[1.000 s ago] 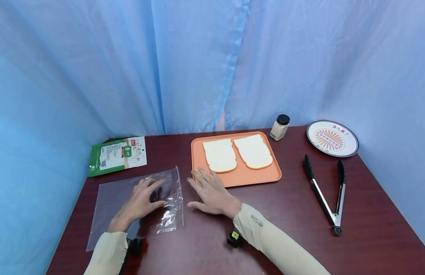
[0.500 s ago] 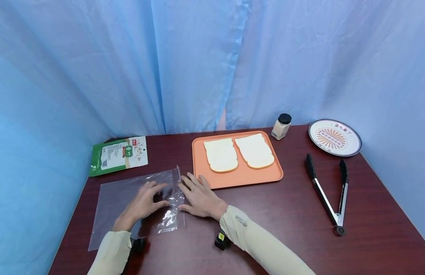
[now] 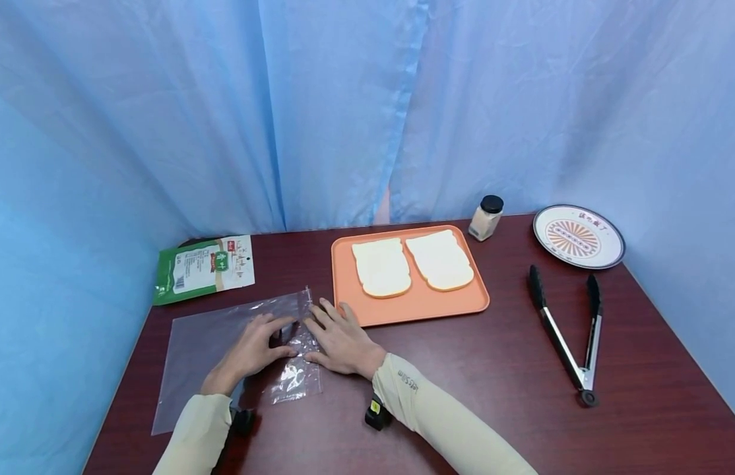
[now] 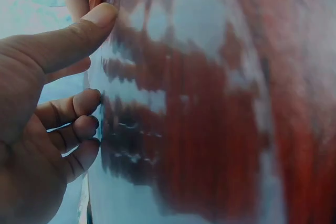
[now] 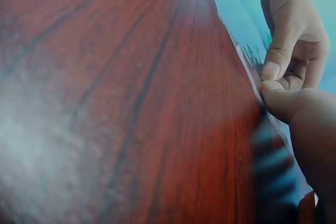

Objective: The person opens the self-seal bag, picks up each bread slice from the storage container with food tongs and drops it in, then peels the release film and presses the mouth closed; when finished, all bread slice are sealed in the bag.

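Note:
A clear zip bag [image 3: 192, 349] lies flat on the table, its zip edge toward the right. Over its right half, my left hand [image 3: 251, 349] has thumb and fingertips spread apart against the plastic. My right hand [image 3: 346, 343], fingers spread, reaches in from the right, its fingertips right at the zip edge. In the left wrist view, the left thumb [image 4: 79, 43] and fingers rest at the shiny plastic. The right wrist view has the right thumb [image 5: 291, 103] close to the left thumb [image 5: 278, 59] at the bag's edge; the right fingers are mostly hidden there.
Behind my right hand, an orange tray [image 3: 427, 312] holds two bread slices. A green-and-white packet [image 3: 204, 269] lies behind the bag. Farther right are a black-lidded jar [image 3: 485, 221], a patterned plate [image 3: 607, 247] and spread tongs [image 3: 560, 349]. Blue curtains [image 3: 338, 119] surround the table.
My right hand has moved left from in front of the tray to the bag's zip edge. My left hand has shifted slightly right over the bag.

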A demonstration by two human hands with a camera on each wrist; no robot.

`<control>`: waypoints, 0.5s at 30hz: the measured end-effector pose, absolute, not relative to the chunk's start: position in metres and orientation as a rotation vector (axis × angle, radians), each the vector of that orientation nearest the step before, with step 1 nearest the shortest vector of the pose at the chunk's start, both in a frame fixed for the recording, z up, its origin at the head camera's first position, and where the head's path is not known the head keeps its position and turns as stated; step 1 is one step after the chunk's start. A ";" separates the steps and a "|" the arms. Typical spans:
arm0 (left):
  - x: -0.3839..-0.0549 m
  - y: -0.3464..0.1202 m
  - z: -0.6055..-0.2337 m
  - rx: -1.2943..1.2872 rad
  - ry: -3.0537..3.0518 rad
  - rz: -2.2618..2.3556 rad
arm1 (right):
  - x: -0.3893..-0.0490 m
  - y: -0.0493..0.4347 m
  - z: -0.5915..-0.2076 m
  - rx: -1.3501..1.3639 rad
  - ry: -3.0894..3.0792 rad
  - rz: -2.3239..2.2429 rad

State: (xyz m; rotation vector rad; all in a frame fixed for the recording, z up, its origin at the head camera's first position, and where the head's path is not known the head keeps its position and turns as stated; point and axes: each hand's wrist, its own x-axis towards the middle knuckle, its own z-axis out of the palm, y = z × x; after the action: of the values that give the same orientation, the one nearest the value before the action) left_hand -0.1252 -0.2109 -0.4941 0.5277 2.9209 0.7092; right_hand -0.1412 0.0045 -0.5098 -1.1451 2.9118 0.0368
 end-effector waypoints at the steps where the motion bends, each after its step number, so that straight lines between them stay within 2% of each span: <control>1: -0.125 -0.211 -0.495 0.527 2.916 0.714 | -0.141 0.004 -0.510 -1.149 2.917 0.046; 15: -0.126 -0.212 -0.503 0.584 2.954 0.807 | -0.141 0.003 -0.513 -1.139 2.907 0.058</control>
State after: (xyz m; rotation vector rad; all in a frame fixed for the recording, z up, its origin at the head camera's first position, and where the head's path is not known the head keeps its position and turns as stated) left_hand -0.1261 -0.2122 -0.5027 0.5839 2.9540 0.8073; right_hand -0.1408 0.0032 -0.5125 -1.1390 2.9070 0.0584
